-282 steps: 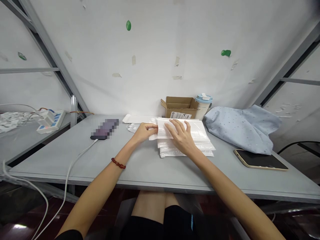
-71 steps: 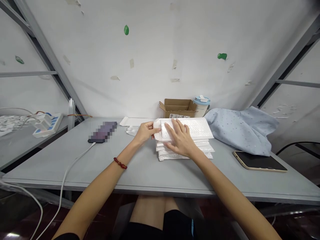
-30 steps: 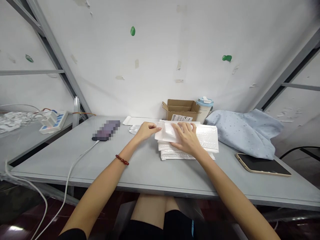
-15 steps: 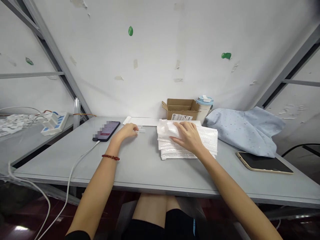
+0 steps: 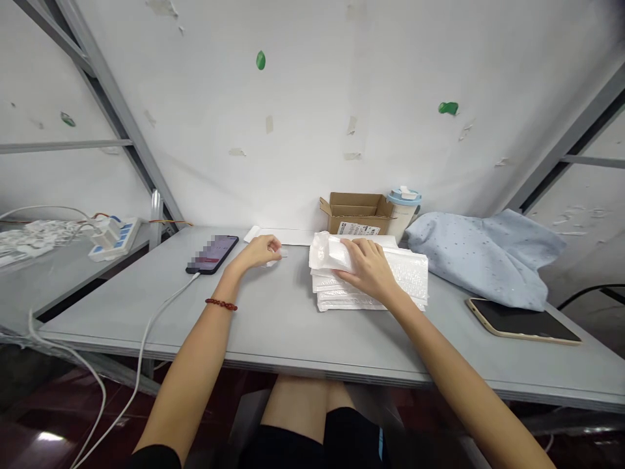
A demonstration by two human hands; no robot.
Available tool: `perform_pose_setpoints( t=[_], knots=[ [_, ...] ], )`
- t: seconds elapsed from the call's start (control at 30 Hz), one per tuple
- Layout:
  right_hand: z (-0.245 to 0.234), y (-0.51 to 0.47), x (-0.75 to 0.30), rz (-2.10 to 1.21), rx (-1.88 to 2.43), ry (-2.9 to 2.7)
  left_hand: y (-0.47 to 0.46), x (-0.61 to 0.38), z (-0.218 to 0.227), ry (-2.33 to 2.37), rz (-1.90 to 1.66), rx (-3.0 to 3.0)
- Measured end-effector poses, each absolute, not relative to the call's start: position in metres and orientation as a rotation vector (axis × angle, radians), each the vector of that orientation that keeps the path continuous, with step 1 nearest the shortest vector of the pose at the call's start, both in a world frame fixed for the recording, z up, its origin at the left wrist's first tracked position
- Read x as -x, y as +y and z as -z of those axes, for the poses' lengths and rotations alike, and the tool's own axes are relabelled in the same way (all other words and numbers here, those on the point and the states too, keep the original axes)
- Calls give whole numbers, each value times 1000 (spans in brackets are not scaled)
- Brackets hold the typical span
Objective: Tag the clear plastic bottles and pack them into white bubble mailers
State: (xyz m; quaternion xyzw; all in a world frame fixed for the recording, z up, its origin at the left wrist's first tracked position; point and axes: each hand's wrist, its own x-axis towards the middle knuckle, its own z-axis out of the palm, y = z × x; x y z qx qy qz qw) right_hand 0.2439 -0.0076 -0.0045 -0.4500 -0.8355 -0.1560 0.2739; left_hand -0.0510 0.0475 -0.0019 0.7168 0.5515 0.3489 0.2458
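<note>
My left hand [image 5: 262, 251] is at the back left of the table, thumb and fingers pinched on a small clear, whitish slip [image 5: 271, 263] that is partly hidden by the fingers. My right hand [image 5: 367, 268] is closed over the top of a stack of white bubble mailers [image 5: 371, 296]. Its thumb and fingers grip the left part of the uppermost mailer [image 5: 325, 251], which bulges up at that end. Several mailers lie flat beneath it, their edges slightly uneven.
Behind the stack stand an open cardboard box [image 5: 361, 207] and a blue-lidded cup [image 5: 403, 212]. A light blue cloth [image 5: 478, 254] and a phone [image 5: 525, 322] lie at right. Another phone [image 5: 212, 254], with a white cable [image 5: 161, 309], lies at left. A white strip [image 5: 297, 236] lies along the wall.
My left hand has closed on the small clear slip and lifted it off the table, tilting it. My right hand stays on the mailers; the top one's left end is raised slightly more.
</note>
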Motion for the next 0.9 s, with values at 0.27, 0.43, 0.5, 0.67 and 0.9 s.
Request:
perform_pose_setpoints(
  t=[0.27,0.43,0.5,0.67,0.9],
  knots=[
    [6,-7,-243,414,1232,-2251,27,15,-21,850,-1296,-1473],
    [4,-8,-243,416,1239,-2255,20,3,-23,788,-1373,-1399],
    [4,-8,-243,415,1244,-2255,19,2,-25,775,-1426,-1358],
    [5,-8,-242,403,1221,-2244,20,1,-28,805,-1569,-1214],
    [4,-7,-243,398,1214,-2226,17,-7,-23,797,-1505,-1347]
  ],
)
